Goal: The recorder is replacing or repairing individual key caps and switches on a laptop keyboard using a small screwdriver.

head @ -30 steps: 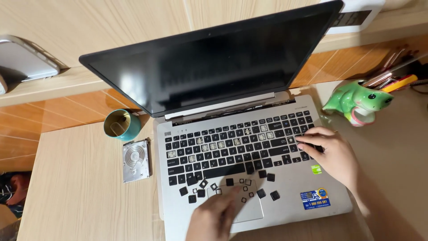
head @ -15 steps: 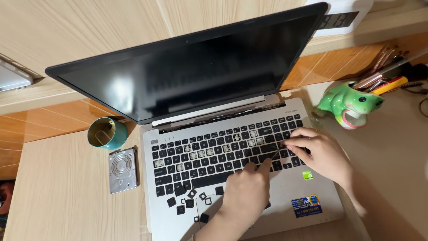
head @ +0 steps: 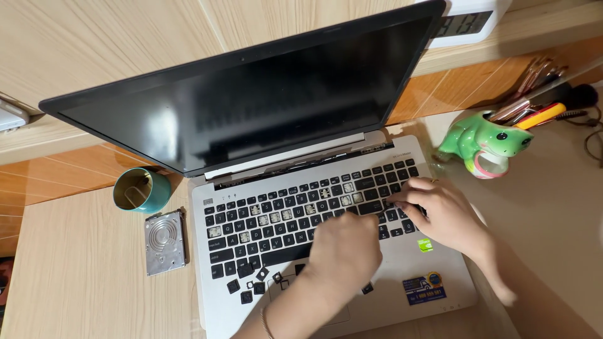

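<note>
At left of frame I note a teal cup [head: 141, 190] and a bare metal hard drive [head: 165, 242] on the pale wood-grain surface [head: 81, 276]. The silver laptop [head: 402, 267] sits centre; several keycaps are off, exposing pale sockets, and loose black keycaps [head: 257, 284] lie by the trackpad, so most keys remain seated. My left hand [head: 344, 251] hovers curled over the lower rows; I cannot tell its hold. My right hand [head: 443, 213] presses fingertips on the right-side keys, holding nothing visible. A glossy green frog holder [head: 477, 141] stands at right.

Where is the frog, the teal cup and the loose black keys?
frog [head: 480, 141]: head view, on its green body.
teal cup [head: 152, 192]: head view, on its outer wall.
loose black keys [head: 259, 288]: head view, on one keycap on the palm rest.
</note>
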